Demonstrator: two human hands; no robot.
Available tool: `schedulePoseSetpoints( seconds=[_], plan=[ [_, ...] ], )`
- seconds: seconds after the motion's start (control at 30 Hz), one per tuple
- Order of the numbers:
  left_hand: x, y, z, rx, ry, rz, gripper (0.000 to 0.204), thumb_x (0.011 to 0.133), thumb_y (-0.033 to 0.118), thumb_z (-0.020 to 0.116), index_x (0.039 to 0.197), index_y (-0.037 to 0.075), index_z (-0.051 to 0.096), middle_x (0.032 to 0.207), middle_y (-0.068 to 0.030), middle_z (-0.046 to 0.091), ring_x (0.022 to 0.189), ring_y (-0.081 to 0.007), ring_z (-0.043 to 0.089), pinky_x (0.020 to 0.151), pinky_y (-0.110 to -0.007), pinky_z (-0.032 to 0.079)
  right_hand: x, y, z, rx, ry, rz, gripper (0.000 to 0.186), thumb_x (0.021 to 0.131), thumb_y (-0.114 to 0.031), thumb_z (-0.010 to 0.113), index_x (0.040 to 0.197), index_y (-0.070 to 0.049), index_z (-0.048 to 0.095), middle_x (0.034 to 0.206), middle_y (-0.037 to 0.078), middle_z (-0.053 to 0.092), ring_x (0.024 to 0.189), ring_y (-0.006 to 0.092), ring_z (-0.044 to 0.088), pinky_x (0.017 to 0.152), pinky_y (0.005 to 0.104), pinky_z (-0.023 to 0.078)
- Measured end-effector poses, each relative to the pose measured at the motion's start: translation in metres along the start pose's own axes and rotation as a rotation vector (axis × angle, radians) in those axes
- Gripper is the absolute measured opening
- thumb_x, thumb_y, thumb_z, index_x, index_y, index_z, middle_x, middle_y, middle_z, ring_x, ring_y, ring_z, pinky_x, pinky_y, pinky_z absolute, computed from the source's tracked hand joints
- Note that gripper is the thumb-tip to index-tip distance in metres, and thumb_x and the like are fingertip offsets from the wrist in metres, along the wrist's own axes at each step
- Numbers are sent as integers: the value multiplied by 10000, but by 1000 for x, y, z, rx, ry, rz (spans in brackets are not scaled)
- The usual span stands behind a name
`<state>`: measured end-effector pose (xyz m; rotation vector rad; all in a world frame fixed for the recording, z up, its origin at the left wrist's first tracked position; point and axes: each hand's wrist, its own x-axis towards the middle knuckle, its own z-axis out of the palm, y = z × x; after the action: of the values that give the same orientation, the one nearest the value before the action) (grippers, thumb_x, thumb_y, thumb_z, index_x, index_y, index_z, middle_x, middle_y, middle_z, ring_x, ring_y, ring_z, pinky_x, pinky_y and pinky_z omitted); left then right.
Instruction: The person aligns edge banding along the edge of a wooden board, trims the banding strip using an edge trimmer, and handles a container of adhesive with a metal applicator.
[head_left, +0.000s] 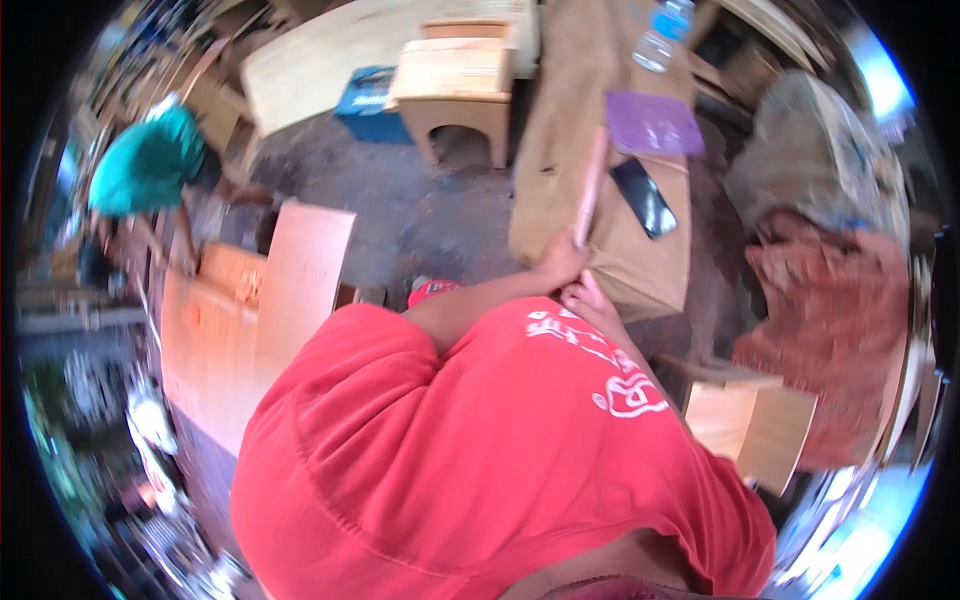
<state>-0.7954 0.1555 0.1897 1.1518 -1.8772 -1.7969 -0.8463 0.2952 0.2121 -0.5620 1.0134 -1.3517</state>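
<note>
A narrow pinkish strip, seemingly wood [593, 188], points away from me over a cloth-covered bench [560, 110]. My left hand [565, 259] is closed around the strip near its close end. Just below it, my right hand [592, 300] is against my red shirt at that same end, its fingers curled and partly hidden, so its hold is unclear. Right of the strip, a dark phone [644, 198] lies on the brown cloth. Beyond the phone is a flat purple sheet or pouch [654, 123].
A water bottle [662, 35] is at the bench's far end. Left stand a wooden stool [455, 75], a blue box [372, 103] and wooden panels [300, 290]. A person in a green shirt [150, 165] bends there. Reddish cloth [825, 330] and an open wooden box [770, 425] are right.
</note>
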Motion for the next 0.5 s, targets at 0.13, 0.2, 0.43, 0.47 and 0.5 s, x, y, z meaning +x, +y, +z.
schedulePoseSetpoints(
  seconds=[0.13, 0.2, 0.43, 0.47, 0.5],
  plan=[
    [-6, 20, -16, 110, 82, -10, 172, 830, 157, 561, 919, 20, 617, 796, -220, 652, 736, -348, 666, 670, -446, 518, -22, 4, 5, 12, 101, -30, 561, 936, -154, 543, 1413, -51, 266, 1027, 88, 545, 981, 160, 541, 899, 292, 432],
    [25, -19, -28, 76, -29, -179, 171, 864, 197, 576, 892, 28, 576, 667, -132, 621, 531, -259, 599, 514, -405, 478, -41, 9, -11, -210, 136, -65, 531, 947, -219, 532, 1397, -53, 303, 1082, 141, 554, 1049, 231, 549, 978, 380, 432],
    [5, -33, -83, -9, -375, 21, 339, 879, 373, 650, 927, 56, 539, 598, -31, 565, 415, -155, 513, 368, -315, 421, -17, -42, 17, -398, 372, -98, 700, 914, -94, 577, 1484, -97, 171, 1200, 132, 489, 1066, 221, 540, 879, 352, 490],
    [6, -44, -108, -12, -385, 26, 339, 879, 373, 650, 927, 56, 539, 598, -31, 565, 415, -155, 513, 368, -315, 421, -4, -49, 31, -505, 411, -139, 668, 933, -109, 553, 1485, -91, 177, 1203, 130, 487, 1060, 210, 543, 853, 326, 494],
    [5, -52, -134, -162, -328, -12, 342, 893, 384, 632, 939, 61, 530, 608, -28, 568, 420, -136, 516, 356, -299, 412, 11, -58, 51, -620, 429, -178, 638, 952, -124, 529, 1486, -84, 183, 1205, 127, 485, 1055, 200, 545, 827, 301, 498]
  ],
)
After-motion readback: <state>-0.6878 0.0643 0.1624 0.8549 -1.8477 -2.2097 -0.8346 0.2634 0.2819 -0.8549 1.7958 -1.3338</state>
